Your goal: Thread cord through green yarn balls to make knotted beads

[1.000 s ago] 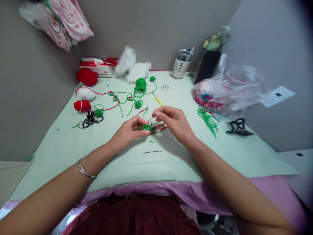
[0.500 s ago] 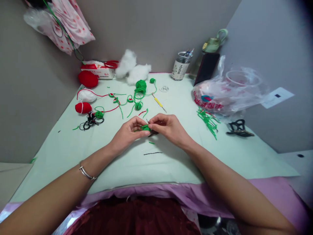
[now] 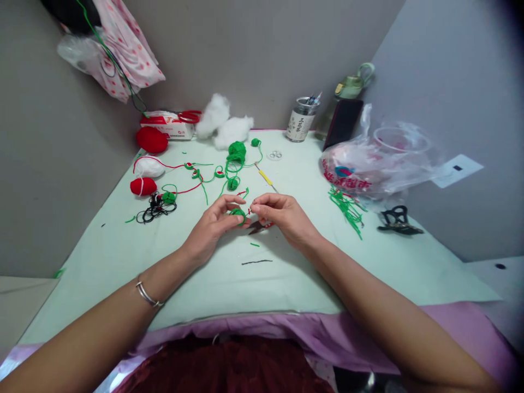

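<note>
My left hand [image 3: 216,221] is closed around a small green yarn piece [image 3: 237,214], thumb in front and fingers curled behind. Just right of it, my right hand [image 3: 282,215] pinches thumb and forefinger together on something too small to make out. A short bit of red yarn [image 3: 249,211] shows in the narrow gap between the hands. Below the right fingers lie scissors [image 3: 257,227], their dark blades pointing left and the handles partly covered by the hand. Nearer me are a green yarn snippet [image 3: 254,244] and a black strand [image 3: 257,262].
Behind the hands lie a yellow-handled crochet hook [image 3: 265,177], a green yarn ball [image 3: 236,153] and white stuffing [image 3: 233,132]. Red yarn [image 3: 142,186] and tangled black cord [image 3: 155,210] sit at left. Green yarn cuttings [image 3: 347,210], a plastic bag [image 3: 380,164] and a hair claw [image 3: 397,221] are at right.
My right hand has drawn slightly right, away from the green piece, opening a gap. More of the scissors shows beneath it. The whole view has shifted a little.
</note>
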Motion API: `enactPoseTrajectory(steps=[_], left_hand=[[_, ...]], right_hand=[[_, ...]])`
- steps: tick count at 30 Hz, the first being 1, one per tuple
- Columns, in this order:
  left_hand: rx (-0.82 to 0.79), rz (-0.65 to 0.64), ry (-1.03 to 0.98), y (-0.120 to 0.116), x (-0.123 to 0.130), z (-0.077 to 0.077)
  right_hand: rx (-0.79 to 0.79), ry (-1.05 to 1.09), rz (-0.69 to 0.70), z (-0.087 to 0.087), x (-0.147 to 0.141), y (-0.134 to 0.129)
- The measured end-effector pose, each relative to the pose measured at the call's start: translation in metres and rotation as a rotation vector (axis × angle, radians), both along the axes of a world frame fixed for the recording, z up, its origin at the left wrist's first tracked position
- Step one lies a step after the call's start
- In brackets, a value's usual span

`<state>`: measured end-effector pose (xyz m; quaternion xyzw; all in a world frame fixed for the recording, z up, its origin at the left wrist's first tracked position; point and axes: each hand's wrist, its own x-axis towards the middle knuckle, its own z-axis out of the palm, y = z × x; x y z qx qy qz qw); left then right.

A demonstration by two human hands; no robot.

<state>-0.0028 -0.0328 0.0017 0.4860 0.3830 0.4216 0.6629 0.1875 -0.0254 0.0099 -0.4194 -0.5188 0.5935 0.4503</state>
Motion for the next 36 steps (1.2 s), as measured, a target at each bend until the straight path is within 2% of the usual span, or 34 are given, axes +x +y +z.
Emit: enactPoseTrajectory(steps=[5, 9, 17, 21, 25, 30, 36], left_hand=[[-0.01, -0.057, 0.001, -0.005, 0.006, 0.002], [-0.054, -0.056, -0.03, -0.006, 0.012, 0.004], [-0.128, 0.016, -0.031, -0.004, 0.009, 0.004], [-0.031, -0.013, 0.069, -0.005, 0.008, -0.002], [0.087, -0.045, 0.146, -0.005, 0.007, -0.005], [0.043, -0.052, 0.111, -0.004, 0.007, -0.006], [-0.065, -0.043, 0.051, -0.004, 0.008, -0.003]], right_hand=[[0.031, 0.015, -0.056, 0.002, -0.002, -0.001], [0.126, -0.034, -0.028, 0.007, -0.005, -0.006], [0.308, -0.326, -0.076, 0.008, -0.001, -0.009], [0.304, -0.437, 0.023, 0.011, 0.004, -0.009], [0.255, -0.412, 0.158, 0.008, 0.001, -0.008], [0.319, -0.489, 0.046, 0.004, -0.002, -0.007], [0.353, -0.467, 0.028, 0.005, 0.0, -0.011]])
